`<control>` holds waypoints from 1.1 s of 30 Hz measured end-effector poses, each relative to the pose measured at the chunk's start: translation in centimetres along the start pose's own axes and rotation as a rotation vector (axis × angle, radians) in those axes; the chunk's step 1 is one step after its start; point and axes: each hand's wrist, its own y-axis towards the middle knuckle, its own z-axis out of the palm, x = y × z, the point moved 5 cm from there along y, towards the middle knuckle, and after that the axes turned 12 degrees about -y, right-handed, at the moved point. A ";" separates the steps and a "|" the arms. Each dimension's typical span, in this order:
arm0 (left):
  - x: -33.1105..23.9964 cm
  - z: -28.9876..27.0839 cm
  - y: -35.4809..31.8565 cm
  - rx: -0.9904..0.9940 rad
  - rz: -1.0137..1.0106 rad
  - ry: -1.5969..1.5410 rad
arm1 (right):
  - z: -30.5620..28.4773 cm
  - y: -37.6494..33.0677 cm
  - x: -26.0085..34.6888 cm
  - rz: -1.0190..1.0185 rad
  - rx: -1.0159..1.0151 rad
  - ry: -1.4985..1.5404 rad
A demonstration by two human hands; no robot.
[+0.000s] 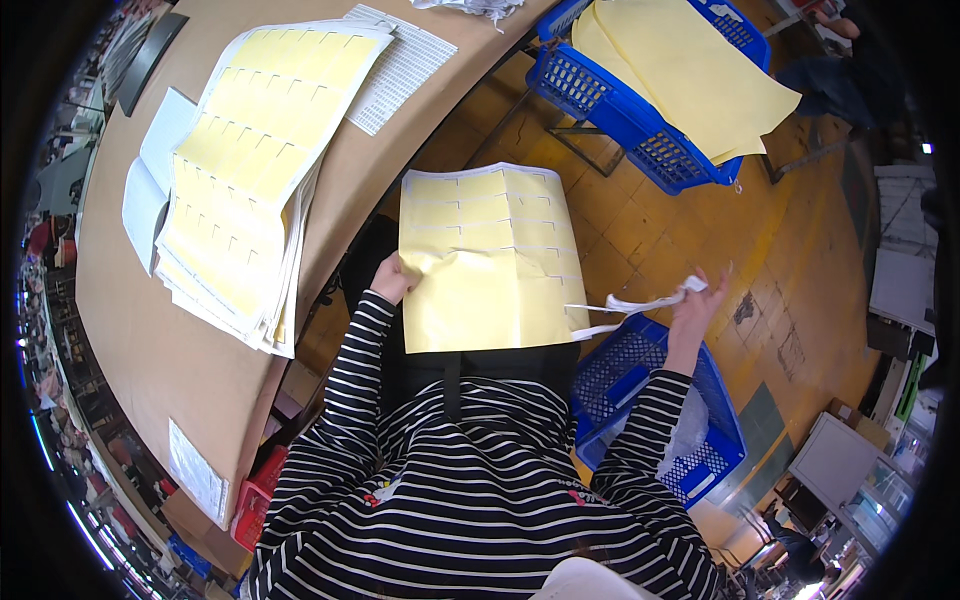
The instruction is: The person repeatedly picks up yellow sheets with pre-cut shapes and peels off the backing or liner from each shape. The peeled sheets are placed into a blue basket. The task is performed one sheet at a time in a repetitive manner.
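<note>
We hold one yellow label sheet (485, 260) on our lap, just off the tabletop (130, 330) edge, which lies at nine o'clock from it. Our left hand (392, 278) pinches the sheet's left margin, fingers closed on the paper. Our right hand (695, 300), out at three o'clock, is closed on a thin white strip (625, 305) that runs back to the sheet's lower right edge, where it appears to be peeling away.

We judge the sheet light, thin and floppy, likely to buckle if gripped in the middle, so its edges are the places to take it. The strip looks flimsy and prone to tearing; a hold close to the peel line would suit it best.

Counting: one sheet in hand, one strip, and one stack of yellow sheets (255, 170) on the tabletop at eleven o'clock, its number too many to tell. There are two blue baskets: the upper basket (640, 120) at one o'clock carries yellow paper, the lower basket (625, 375) sits under the right hand.
</note>
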 end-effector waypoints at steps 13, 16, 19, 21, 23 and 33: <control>-1.9 1.2 -1.1 0.063 0.074 0.023 | 14.5 -5.4 -5.0 -0.289 0.474 -0.871; -1.5 -1.3 -1.2 -0.006 0.038 -0.050 | 7.2 -1.2 -5.1 -0.116 0.283 -0.658; -0.5 -2.5 -0.8 0.020 0.040 -0.135 | -1.8 2.0 -4.2 -0.052 0.022 -0.607; 0.2 -2.8 -0.4 0.040 0.038 -0.165 | -7.1 2.8 -3.9 -0.024 -0.092 -0.469; 0.6 -2.9 0.1 0.061 0.069 -0.168 | -11.6 2.9 -3.0 -0.093 -0.217 -0.505; 2.3 -8.9 1.7 0.039 -0.010 -0.004 | -25.9 2.5 5.5 -0.345 -0.734 -0.638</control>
